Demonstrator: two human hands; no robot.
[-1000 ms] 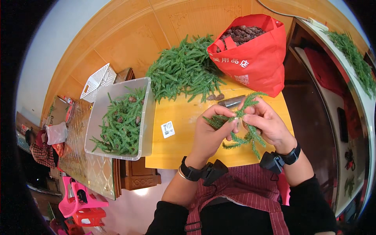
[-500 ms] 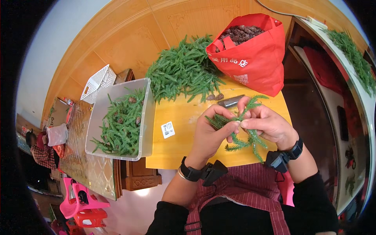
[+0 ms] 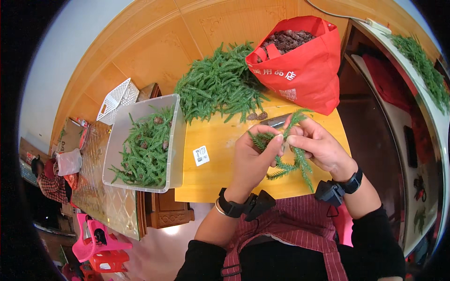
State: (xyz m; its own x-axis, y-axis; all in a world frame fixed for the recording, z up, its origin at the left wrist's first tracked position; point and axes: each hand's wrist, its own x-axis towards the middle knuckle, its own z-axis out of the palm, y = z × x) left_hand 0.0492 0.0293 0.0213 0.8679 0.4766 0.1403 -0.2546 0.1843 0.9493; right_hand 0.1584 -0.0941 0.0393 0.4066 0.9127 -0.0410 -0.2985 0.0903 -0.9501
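Observation:
Over the right part of the yellow table (image 3: 215, 182), my left hand (image 3: 255, 152) and my right hand (image 3: 321, 145) pinch a green artificial pine sprig (image 3: 300, 161) between thumbs and fingers. Its needled branches stick out above, below and to the left of the fingers. What lies right between the fingertips is hidden. Just beyond my hands is a dark cylindrical object (image 3: 276, 121), partly covered by them. Two small pine cones (image 3: 257, 116) lie beside it. A heap of green pine sprigs (image 3: 218, 84) covers the far left of the table.
A red bag (image 3: 304, 70) full of pine cones (image 3: 293, 41) stands at the back right. Left of the table, a clear plastic bin (image 3: 174, 154) holds sprigs with cones. A white label (image 3: 201, 156) lies on the tabletop. A person (image 3: 51, 180) is at far left.
Both hands still pinch the sprig. My fingers have shifted slightly at its joint, and its branches have turned a little, with the lower ones swinging slightly left.

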